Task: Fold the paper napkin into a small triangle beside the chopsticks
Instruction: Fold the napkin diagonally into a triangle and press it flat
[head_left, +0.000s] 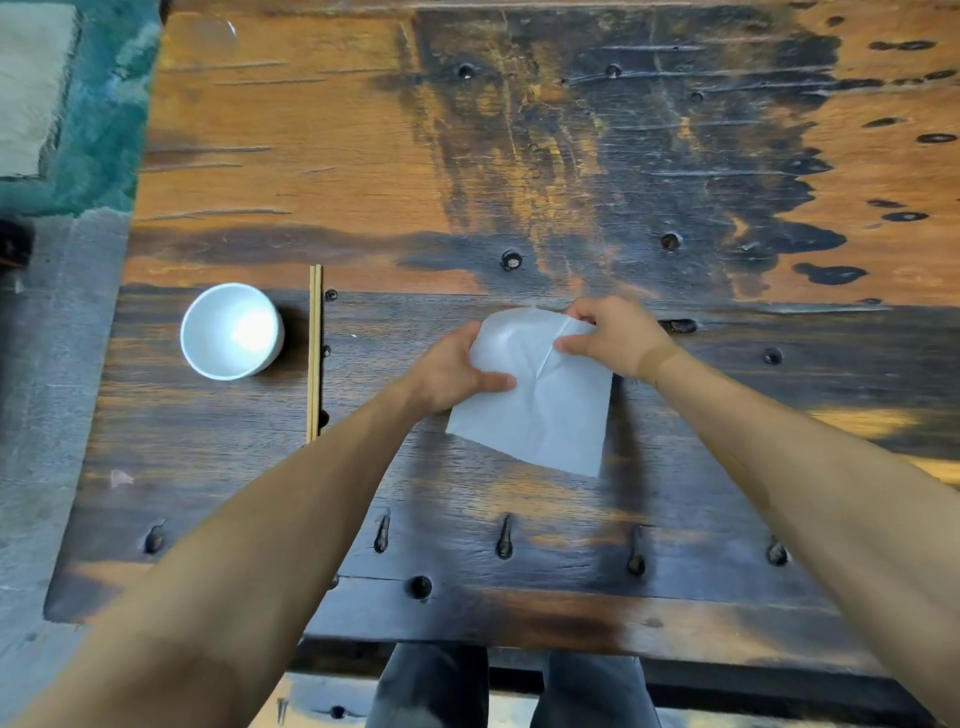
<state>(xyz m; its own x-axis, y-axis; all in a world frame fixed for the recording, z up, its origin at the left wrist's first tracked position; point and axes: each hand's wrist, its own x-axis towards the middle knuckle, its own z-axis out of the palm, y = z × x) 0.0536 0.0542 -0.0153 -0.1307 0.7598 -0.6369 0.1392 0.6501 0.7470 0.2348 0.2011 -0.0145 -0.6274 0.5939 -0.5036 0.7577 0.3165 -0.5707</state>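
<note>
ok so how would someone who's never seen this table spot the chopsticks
Start at the left side of the dark, weathered wooden table, where a round white ceramic bowl sits. Just right of it lies the pair of pale wooden chopsticks, side by side, the only long thin sticks here.

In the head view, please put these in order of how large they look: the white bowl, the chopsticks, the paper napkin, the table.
1. Table, filling most of the view.
2. Paper napkin.
3. White bowl.
4. Chopsticks: about as long as the napkin, but very thin, so smallest in area.
</note>
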